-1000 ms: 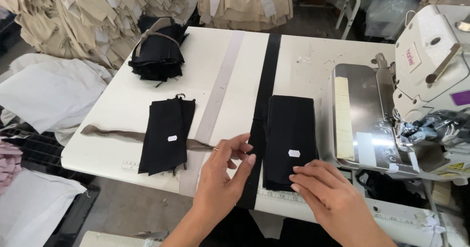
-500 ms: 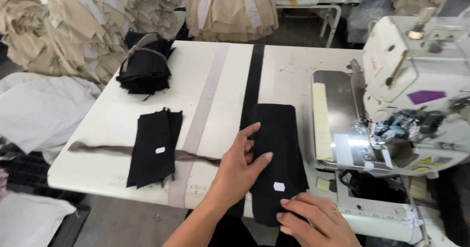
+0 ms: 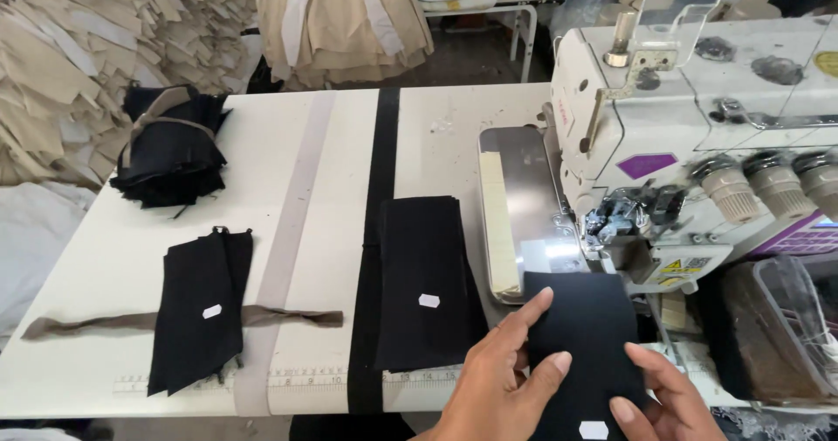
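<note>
My left hand (image 3: 499,373) lies flat on the left edge of a black fabric piece (image 3: 587,336), fingers spread toward the sewing machine. From the lower right, my right hand (image 3: 659,402) presses on the same piece near a small white sticker (image 3: 594,430). The piece lies in front of the presser foot (image 3: 611,223) of a white industrial sewing machine (image 3: 690,100). To the left, a stack of black fabric pieces (image 3: 423,288) with a white sticker rests on the white table (image 3: 288,153).
A second small stack of black pieces (image 3: 201,306) lies over a brown strip (image 3: 96,323) at the left front. A tied bundle of black fabric (image 3: 170,144) sits at the far left. Beige fabric heaps (image 3: 78,48) surround the table. A clear bin (image 3: 772,336) stands at the right.
Both hands have moved right, taking one black piece off the stack to the machine's foot. The view has shifted right and closer to the machine.
</note>
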